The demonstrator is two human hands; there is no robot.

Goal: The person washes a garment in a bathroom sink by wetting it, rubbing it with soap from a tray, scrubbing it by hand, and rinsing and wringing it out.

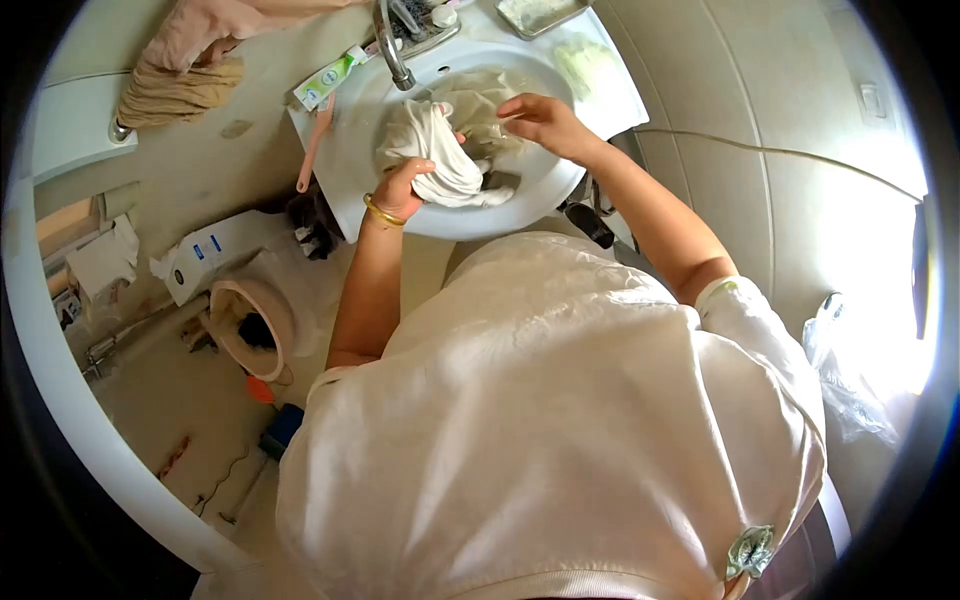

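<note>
My left hand (402,188), with a gold bangle at the wrist, grips a wet white cloth (447,165) over the front left of the washbasin (357,128). The thumb lies on top of the cloth and some fingertips show through its folds. My right hand (545,122) hovers over the basin's right side, fingers apart and slightly bent, with nothing visible in it. Behind the held cloth, more pale fabric (490,95) lies in the water. The tap (393,55) reaches over the basin's back edge.
A green and white tube (328,80) and a pink-handled brush (316,148) lie on the basin's left ledge. At the back right sits a metal tray (540,14). Clothes (190,75) hang at upper left. A waste bin (232,330) stands on the floor to the left.
</note>
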